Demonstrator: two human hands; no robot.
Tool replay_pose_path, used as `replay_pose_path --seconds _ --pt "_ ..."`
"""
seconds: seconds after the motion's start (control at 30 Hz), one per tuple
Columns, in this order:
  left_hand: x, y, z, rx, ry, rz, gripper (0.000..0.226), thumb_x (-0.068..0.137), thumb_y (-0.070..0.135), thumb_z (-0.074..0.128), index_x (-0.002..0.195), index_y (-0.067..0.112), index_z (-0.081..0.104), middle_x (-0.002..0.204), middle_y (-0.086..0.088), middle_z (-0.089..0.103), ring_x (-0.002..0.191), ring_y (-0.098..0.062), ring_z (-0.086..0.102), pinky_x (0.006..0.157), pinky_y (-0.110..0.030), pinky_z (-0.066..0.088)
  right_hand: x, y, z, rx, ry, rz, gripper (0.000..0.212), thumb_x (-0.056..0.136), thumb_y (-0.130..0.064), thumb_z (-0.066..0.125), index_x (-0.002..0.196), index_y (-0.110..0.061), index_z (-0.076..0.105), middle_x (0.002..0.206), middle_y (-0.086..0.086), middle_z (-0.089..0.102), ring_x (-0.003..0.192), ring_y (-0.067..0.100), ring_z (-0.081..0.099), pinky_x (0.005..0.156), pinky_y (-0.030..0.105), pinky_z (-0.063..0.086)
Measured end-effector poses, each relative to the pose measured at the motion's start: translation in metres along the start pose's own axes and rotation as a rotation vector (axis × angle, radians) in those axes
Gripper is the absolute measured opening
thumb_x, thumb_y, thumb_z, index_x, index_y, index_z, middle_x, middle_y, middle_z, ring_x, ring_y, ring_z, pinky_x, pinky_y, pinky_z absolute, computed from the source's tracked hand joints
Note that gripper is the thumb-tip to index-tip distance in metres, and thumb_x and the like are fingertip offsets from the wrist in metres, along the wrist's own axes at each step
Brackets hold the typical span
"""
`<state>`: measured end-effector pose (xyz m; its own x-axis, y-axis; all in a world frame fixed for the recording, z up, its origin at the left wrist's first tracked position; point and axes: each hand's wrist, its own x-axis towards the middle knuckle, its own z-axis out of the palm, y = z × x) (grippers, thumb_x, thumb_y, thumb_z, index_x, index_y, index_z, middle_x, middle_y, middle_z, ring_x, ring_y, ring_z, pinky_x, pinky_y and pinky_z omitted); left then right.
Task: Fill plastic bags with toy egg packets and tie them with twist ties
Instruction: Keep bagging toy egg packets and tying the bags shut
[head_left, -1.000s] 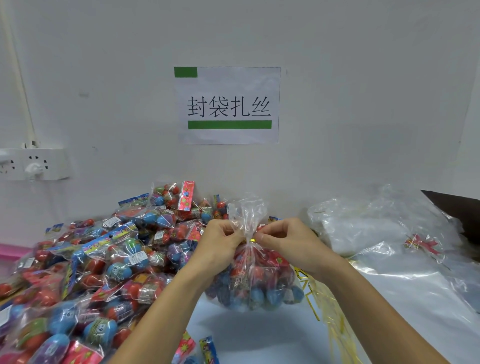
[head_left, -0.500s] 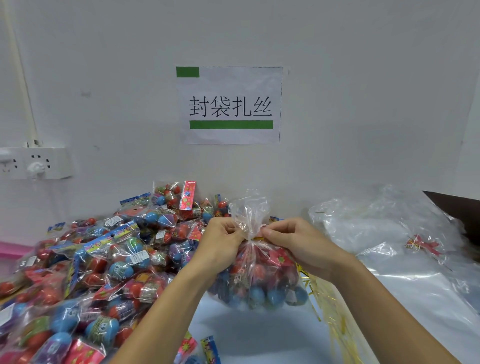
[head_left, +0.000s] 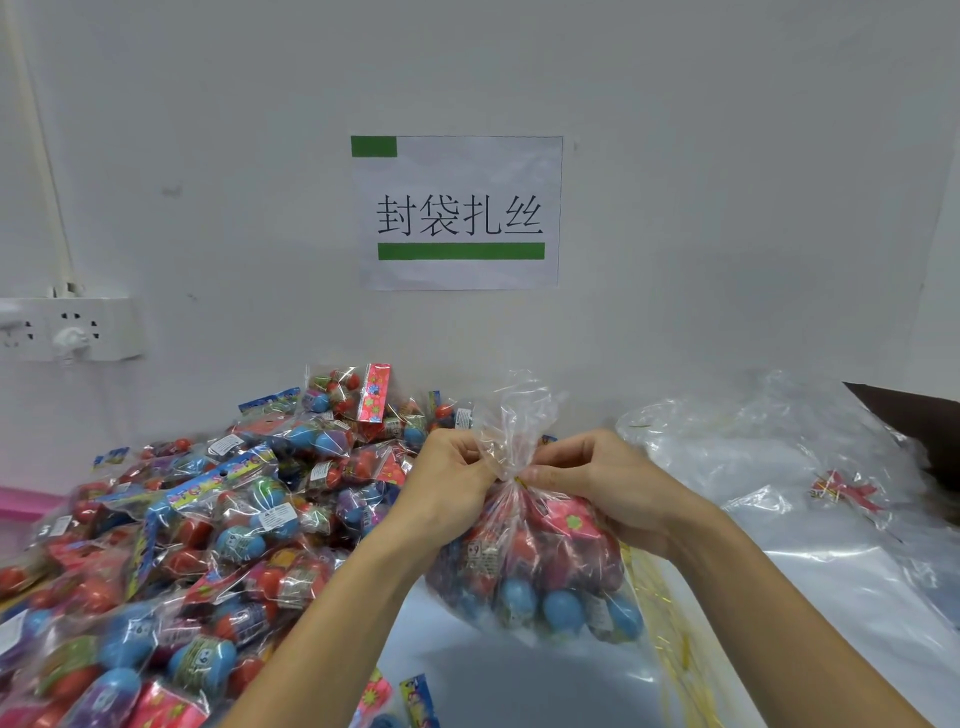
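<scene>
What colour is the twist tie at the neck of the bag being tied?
Gold-yellow; the twist tie shows as a thin metallic strand at the bag neck in the head view.

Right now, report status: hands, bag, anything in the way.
Left hand and right hand both pinch the neck of the filled bag. Gold twist tie at the neck. Bag held above the table. Nothing in the way.
</scene>
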<state>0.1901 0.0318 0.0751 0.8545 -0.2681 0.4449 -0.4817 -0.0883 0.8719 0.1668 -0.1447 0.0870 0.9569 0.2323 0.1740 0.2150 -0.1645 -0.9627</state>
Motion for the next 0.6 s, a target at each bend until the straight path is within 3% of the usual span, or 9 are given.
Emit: replay_pose_path --seconds 0.07,0.17,0.3,0.37,0.5,0.6 --pt "-0.0009 0.0010 0.0003 -0.007 -0.013 0.003 0.025 0.091 0.019 0.071 0.068 0.017 0.078 0.068 -0.005 0.074 0.063 -0.015 0.067 0.060 -0.030 0.054 -0.0012 -0.0006 0.0013 0.025 0.006 0.032 0.010 0.088 -0.007 0.072 0.085 -0.010 0.082 0.097 0.021 0.076 0.083 0.023 0.069 0.084 0.032 0.054" --pt "-0.0027 0.0032 0.0013 -0.038 -0.030 -0.003 0.034 0.091 0.023 0.069 0.058 0.024 0.076 0.059 0.006 0.070 0.055 -0.005 0.062 0.055 -0.020 0.049 -0.0017 0.0003 0.0022 0.045 0.007 0.085 0.013 0.092 -0.004 0.068 0.096 -0.005 0.080 0.117 0.038 0.063 0.099 0.033 0.048 0.089 0.045 0.034" --pt "-0.0046 0.0043 0.0021 -0.052 -0.040 -0.008 0.040 0.091 0.021 0.069 0.051 0.026 0.072 0.059 0.008 0.069 0.053 -0.002 0.062 0.053 -0.017 0.047 -0.0025 -0.0006 0.0005 0.050 -0.001 0.096 0.016 0.090 0.003 0.067 0.100 -0.001 0.079 0.115 0.033 0.067 0.098 0.037 0.054 0.100 0.058 0.039" --pt "-0.0055 0.0062 0.0026 -0.054 -0.043 -0.013 0.039 0.090 0.020 0.070 0.052 0.027 0.073 0.060 0.008 0.070 0.054 -0.002 0.065 0.052 -0.016 0.048 -0.0026 -0.0001 -0.0005 0.049 -0.008 0.088 0.016 0.089 0.003 0.067 0.101 0.001 0.078 0.109 0.026 0.072 0.097 0.034 0.062 0.105 0.056 0.041" --pt "-0.0068 0.0093 0.0040 -0.054 -0.042 -0.011 0.028 0.082 0.032 0.072 0.054 0.026 0.073 0.063 0.006 0.072 0.057 -0.005 0.066 0.054 -0.018 0.049 -0.0027 -0.0008 0.0005 0.038 -0.011 0.064 0.014 0.088 0.001 0.069 0.090 -0.005 0.081 0.098 0.021 0.076 0.085 0.027 0.066 0.086 0.038 0.052" --pt "-0.0065 0.0094 0.0044 -0.026 -0.020 0.004 0.023 0.077 0.038 0.072 0.057 0.027 0.076 0.068 -0.001 0.074 0.063 -0.010 0.067 0.060 -0.025 0.055 -0.0042 -0.0019 0.0017 0.016 0.006 0.066 0.013 0.088 -0.001 0.070 0.086 -0.007 0.082 0.105 0.039 0.066 0.087 0.035 0.053 0.085 0.045 0.040"
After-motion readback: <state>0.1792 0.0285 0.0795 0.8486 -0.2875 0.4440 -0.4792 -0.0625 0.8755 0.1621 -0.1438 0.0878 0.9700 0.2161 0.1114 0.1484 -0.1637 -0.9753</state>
